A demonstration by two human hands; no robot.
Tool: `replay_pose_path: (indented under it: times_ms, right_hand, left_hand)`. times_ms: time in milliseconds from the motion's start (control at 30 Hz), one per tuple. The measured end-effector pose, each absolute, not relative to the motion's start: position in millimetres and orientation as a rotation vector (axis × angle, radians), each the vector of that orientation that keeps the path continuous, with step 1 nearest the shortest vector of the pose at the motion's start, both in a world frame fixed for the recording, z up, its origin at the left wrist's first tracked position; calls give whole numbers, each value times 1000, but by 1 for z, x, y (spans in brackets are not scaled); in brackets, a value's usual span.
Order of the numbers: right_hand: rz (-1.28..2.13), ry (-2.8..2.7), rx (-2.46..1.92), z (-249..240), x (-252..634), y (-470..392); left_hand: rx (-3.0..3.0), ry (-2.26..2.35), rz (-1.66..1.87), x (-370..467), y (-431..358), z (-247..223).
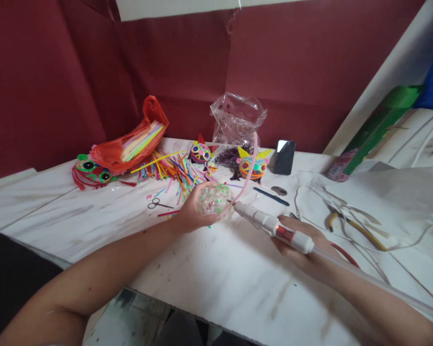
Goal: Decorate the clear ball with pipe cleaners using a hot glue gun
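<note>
My left hand [194, 210] is wrapped around a clear round ball [213, 198] speckled with green and red bits. My right hand [303, 240] grips a white hot glue gun [260, 217] with an orange-red lit section; its nozzle points at the ball's right side. From its rear runs a long translucent glue stick [364, 274]. A pink pipe cleaner [250, 168] curves up from beside the ball, where its lower end meets the nozzle area; whether it is attached cannot be made out. Just left of the ball lie small scissors [159, 204] and scattered colourful pipe cleaners [180, 173].
At the back stand two decorated faces, one red-horned [201, 152] and one yellow-horned [252, 166], a clear plastic bag [234, 120] and a phone [284, 157]. A red bag [111, 154] sits left. Yellow-handled pliers [364, 233] and white cables [411, 242] lie right.
</note>
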State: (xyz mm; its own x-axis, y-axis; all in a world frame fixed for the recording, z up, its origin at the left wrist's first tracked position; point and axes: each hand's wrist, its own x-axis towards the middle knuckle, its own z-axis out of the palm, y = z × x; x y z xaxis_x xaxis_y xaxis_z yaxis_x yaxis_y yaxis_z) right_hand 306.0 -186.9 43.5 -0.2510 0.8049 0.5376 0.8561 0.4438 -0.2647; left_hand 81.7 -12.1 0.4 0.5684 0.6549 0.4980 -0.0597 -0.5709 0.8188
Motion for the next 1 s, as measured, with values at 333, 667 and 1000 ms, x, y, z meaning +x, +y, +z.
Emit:
replay_pose_path:
  times_ms: [333, 667, 1000]
  right_hand:
    - [-7, -2129, -1338, 47, 303, -186]
    - [-75, -2142, -1190, 32, 305, -181]
    - [-63, -2149, -1341, 46, 305, -186]
  left_hand:
    - [1952, 542, 1033, 81, -13, 3]
    - [1873, 528, 1008, 80, -10, 1]
    - [1917, 532, 1023, 81, -12, 1]
